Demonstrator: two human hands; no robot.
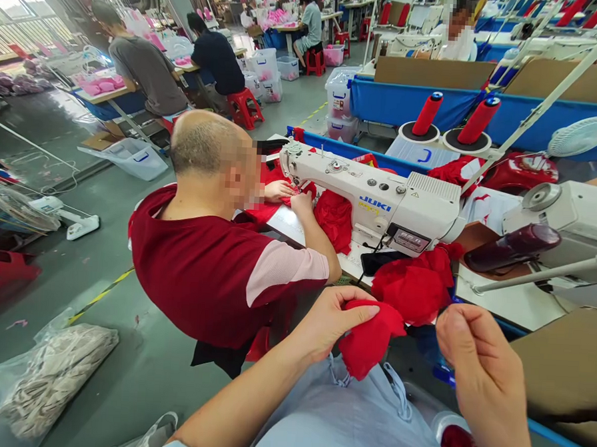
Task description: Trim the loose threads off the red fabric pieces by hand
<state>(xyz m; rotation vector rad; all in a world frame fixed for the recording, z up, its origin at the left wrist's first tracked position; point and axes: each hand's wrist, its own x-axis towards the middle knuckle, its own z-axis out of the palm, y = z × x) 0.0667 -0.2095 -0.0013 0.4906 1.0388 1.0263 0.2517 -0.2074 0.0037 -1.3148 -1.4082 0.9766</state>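
My left hand (329, 324) pinches a small piece of red fabric (370, 340) between thumb and fingers, above my lap. The fabric hangs down from the fingertips, slightly crumpled. To the right of it and apart from it, my right hand (486, 367) is raised with its fingers curled closed. A bit of something dark shows at its fingertips, too small to name. Beyond both hands, a heap of red fabric (410, 289) lies at the edge of the sewing table. A white sewing machine (375, 194) stands behind that heap.
At the machine, a seated co-worker (216, 272) in a dark red shirt handles red cloth, close on my left. Cardboard (566, 364) stands at my right. Red thread cones (427, 115) are behind the machine. A stuffed plastic bag (60, 371) lies on the floor.
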